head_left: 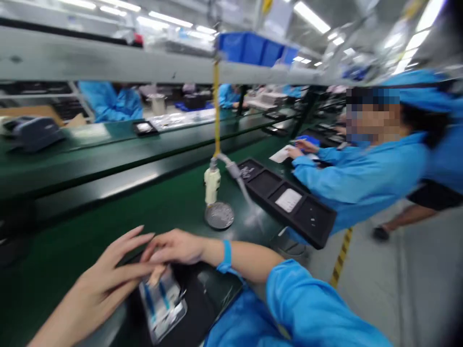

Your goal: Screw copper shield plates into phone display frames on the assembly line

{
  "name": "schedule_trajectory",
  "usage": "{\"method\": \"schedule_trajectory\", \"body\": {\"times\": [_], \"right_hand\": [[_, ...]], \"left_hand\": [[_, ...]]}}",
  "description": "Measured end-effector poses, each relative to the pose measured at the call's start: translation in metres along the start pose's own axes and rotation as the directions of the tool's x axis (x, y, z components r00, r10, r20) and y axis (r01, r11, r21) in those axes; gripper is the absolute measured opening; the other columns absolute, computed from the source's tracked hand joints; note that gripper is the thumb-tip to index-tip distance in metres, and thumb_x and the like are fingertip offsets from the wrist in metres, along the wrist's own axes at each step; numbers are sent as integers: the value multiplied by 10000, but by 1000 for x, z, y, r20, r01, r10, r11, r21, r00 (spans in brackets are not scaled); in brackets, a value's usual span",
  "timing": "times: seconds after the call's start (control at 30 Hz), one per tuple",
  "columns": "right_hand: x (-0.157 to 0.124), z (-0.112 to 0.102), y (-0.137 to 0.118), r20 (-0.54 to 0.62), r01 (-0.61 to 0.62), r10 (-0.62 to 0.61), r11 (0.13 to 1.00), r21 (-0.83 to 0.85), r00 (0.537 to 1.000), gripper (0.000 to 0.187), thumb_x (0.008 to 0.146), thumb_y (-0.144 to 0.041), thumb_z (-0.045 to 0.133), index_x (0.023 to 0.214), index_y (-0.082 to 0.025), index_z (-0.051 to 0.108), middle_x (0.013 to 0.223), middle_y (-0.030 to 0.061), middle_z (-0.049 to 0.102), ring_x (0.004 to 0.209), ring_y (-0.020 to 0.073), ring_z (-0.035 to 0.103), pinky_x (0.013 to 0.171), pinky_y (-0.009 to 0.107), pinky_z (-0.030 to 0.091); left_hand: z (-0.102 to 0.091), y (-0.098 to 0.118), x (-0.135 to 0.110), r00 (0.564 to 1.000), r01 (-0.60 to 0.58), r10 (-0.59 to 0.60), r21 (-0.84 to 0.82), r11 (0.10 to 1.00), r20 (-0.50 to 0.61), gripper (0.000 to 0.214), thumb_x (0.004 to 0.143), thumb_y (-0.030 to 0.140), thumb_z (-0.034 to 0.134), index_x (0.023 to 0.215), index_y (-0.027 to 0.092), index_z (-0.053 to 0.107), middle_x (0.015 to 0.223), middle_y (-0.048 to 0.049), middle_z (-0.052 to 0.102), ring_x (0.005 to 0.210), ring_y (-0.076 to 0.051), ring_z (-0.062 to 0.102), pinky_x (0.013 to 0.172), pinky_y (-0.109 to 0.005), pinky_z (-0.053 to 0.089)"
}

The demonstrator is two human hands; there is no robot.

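A flat electronic device [164, 306] with a silvery body and blue strips lies at the lower middle, on a black mat [197, 301]. My left hand [108, 277] reaches over its upper end from the left, with its fingers stretched out and apart. From the right comes my right hand [175, 248], its fingers curled and pressed together above the same end, touching or nearly touching my left fingertips. Just beneath them a small tan piece [156, 274] shows on the device. Whatever my right fingers pinch is hidden. A blue band [226, 255] circles my right wrist.
Beyond my hands stand a round metal dish [219, 215] and a cream-coloured fitting [212, 185] hanging on a yellow cord. A black compartment tray [285, 200] holds small parts. At right, a co-worker in blue [358, 168] handles a white sheet [282, 154]. A rail crosses above.
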State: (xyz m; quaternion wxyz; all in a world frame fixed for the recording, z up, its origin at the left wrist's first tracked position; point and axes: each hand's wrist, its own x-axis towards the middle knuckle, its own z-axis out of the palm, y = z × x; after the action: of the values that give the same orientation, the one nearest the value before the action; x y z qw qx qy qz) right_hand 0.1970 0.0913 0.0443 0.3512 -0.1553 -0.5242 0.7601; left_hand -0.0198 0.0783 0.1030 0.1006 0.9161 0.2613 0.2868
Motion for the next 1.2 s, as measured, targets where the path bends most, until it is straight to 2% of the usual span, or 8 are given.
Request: {"method": "schedule_trajectory", "body": {"times": [0.03, 0.1, 0.2, 0.3, 0.43, 0.63, 0.8, 1.2], "right_hand": [[-9, 1, -3, -63, -2, 1, 1000, -14, 998, 479, 745, -532, 847, 992, -161, 669, 802, 4, 692, 627, 104, 621, 578, 201, 503], [-18, -6, -4, -163, -12, -1, 996, -83, 987, 442, 754, -503, 851, 950, -163, 647, 711, -16, 670, 562, 100, 593, 571, 220, 502], [-14, -25, 3, -322, 10, -95, 967, -255, 942, 416, 774, -513, 817, 894, -183, 592, 733, -2, 680, 679, 156, 664, 673, 289, 547], [-10, -32, 15, -395, 5, -197, 900, -437, 898, 298, 815, -425, 782, 865, -183, 615, 795, -1, 670, 748, 150, 643, 737, 294, 524], [-14, -23, 25, -331, -36, -294, 696, -717, 897, 76, 918, -254, 649, 932, -187, 680, 882, 12, 686, 804, 146, 625, 769, 281, 495], [-16, -12, 35, -148, 48, -320, 531, -846, 936, 165, 984, -193, 554, 1064, -175, 698, 1028, 69, 723, 941, 180, 675, 863, 325, 543], [-18, -8, 39, -101, 58, -284, 501, -863, 953, 199, 1008, -230, 544, 1063, -186, 730, 997, 75, 734, 914, 184, 696, 831, 327, 567], [-19, -5, 44, -23, 98, -276, 418, -903, 961, 226, 1021, -190, 520, 1089, -177, 735, 967, 80, 728, 907, 196, 659, 822, 354, 566]], "left_hand": [[2, 5, -6, 1000, 28, -28, -44, 999, 8, 300, 975, 305, 535, 1206, 402, 701, 1473, -7, 578, 1412, -257, 505, 1035, -401, 569], [16, 7, -19, 982, 186, -187, -91, 978, -8, 398, 972, 358, 571, 1366, 312, 600, 1494, -84, 554, 1420, -274, 493, 1109, -483, 506], [49, -4, -42, 899, 437, -437, -12, 899, -29, 384, 963, 401, 587, 1295, 215, 642, 1449, -149, 573, 1426, -333, 471, 1125, -587, 458], [74, -7, -64, 866, 499, -497, 82, 863, -50, 311, 951, 369, 604, 1183, 184, 696, 1468, -171, 542, 1480, -381, 375, 1143, -626, 418], [84, 7, -80, 879, 477, -474, 112, 872, -54, 297, 964, 368, 601, 1186, 196, 696, 1555, -170, 441, 1529, -397, 261, 1157, -643, 389], [78, 25, -93, 844, 536, -536, 25, 844, -4, 274, 972, 313, 607, 1226, 251, 688, 1601, -137, 380, 1549, -384, 216, 1147, -642, 407], [78, 29, -97, 843, 538, -538, -32, 842, 19, 230, 968, 285, 617, 1165, 276, 736, 1592, -112, 403, 1552, -373, 216, 1142, -625, 429], [81, 28, -102, 873, 487, -488, -33, 873, -13, 257, 980, 298, 612, 1202, 285, 738, 1563, -111, 457, 1550, -356, 234, 1139, -601, 448]]}}
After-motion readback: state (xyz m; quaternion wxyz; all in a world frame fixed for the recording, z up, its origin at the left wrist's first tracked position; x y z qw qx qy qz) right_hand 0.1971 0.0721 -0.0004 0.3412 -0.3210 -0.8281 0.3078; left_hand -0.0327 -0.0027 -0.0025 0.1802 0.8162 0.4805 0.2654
